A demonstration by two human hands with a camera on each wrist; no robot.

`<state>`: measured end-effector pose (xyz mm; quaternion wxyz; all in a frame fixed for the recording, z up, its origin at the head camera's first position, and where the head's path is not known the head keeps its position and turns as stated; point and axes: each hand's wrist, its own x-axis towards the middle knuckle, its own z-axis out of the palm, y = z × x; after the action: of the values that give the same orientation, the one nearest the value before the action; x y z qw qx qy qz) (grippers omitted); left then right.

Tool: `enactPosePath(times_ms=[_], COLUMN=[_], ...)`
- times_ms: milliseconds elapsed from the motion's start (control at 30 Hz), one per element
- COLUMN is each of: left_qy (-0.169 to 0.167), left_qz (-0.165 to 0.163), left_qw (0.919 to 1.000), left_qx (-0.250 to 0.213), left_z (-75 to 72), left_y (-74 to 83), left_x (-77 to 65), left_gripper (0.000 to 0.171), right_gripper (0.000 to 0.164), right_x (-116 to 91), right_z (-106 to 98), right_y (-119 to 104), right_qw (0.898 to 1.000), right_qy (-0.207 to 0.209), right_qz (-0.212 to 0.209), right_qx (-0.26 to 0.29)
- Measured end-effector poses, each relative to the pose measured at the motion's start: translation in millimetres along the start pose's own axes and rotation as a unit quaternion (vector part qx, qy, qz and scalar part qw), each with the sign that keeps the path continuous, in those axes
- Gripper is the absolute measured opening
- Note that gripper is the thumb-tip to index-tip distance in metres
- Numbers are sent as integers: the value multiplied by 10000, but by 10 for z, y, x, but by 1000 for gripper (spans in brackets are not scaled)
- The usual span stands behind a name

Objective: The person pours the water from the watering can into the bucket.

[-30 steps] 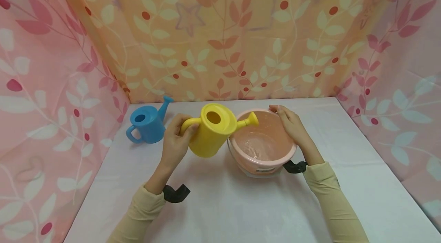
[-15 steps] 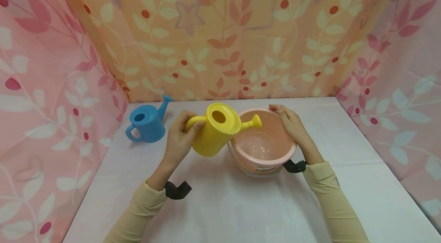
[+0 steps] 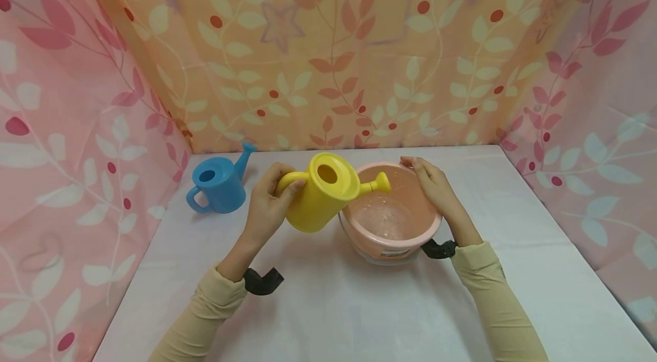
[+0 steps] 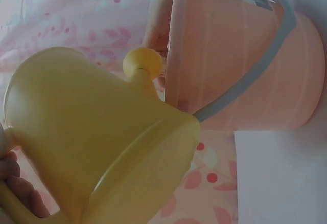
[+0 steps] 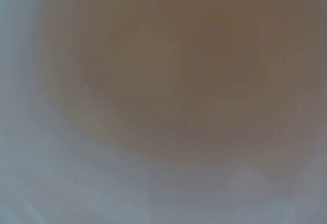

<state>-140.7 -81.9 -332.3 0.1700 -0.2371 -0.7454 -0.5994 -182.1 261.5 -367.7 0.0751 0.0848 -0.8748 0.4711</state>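
In the head view my left hand (image 3: 267, 202) grips the handle of a yellow watering can (image 3: 320, 194). The can is tilted to the right, and its spout reaches over the near-left rim of a pink bucket (image 3: 392, 245). Rippled water (image 3: 385, 219) lies in the bucket, which stands on the table. At the bucket's right side, my right hand (image 3: 435, 188) holds the rim, fingertips toward the back. The left wrist view shows the can's round rose (image 4: 143, 63) close to the bucket's rim. Only a blur fills the right wrist view.
A blue watering can (image 3: 220, 185) stands at the back left of the white-covered table (image 3: 318, 316). Flower-print curtains (image 3: 333, 54) enclose the table at the back and both sides. The bucket's grey handle (image 4: 255, 75) hangs down its outside.
The yellow watering can has shifted slightly right and tipped a little further over the bucket during the first half second, then stayed nearly still. The right hand and bucket keep their place.
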Motion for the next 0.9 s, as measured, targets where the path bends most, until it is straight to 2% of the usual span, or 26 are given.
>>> enactPosePath(times_ms=[167, 400, 600, 900], left_qy=[-30, -39, -30, -39], left_qz=[-29, 25, -45, 54], left_qw=[10000, 10000, 10000, 10000], left_qx=[-14, 85, 77, 51], left_z=[-3, 10, 17, 44], left_y=[31, 307, 338, 340], left_x=[7, 2, 9, 23], left_gripper=[14, 13, 13, 14], right_gripper=[53, 52, 52, 52], right_x=[-2, 5, -1, 2], right_z=[1, -2, -9, -6], right_y=[9, 15, 19, 32], right_qw=[10000, 9999, 9999, 9999], right_qy=[0, 32, 12, 15], right_qz=[-25, -109, -126, -149], right_qx=[2, 15, 21, 24])
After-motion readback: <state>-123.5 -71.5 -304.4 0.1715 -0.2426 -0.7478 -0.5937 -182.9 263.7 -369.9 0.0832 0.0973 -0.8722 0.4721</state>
